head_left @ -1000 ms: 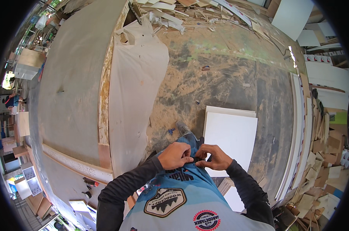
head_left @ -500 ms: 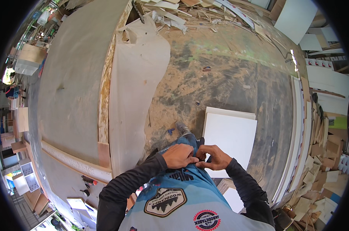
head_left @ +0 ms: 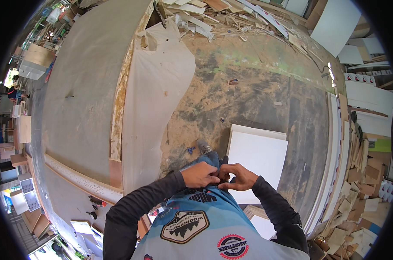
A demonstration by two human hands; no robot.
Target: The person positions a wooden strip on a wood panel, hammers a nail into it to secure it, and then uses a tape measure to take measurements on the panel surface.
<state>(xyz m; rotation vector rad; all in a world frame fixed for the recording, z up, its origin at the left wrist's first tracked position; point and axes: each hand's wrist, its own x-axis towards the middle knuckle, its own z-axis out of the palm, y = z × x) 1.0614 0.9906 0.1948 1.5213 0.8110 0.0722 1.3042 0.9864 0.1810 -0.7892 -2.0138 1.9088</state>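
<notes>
Pinching something small, perhaps a fastener, left hand and right hand pressed together at waist; white panel untouched below.

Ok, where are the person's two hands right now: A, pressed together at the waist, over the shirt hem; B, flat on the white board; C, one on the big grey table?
A: the left hand and right hand meet at the waist over the blue shirt, off the white board.

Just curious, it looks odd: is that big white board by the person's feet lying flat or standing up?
Lying flat. The white board shows its whole broad face upward on the dusty floor.
</notes>
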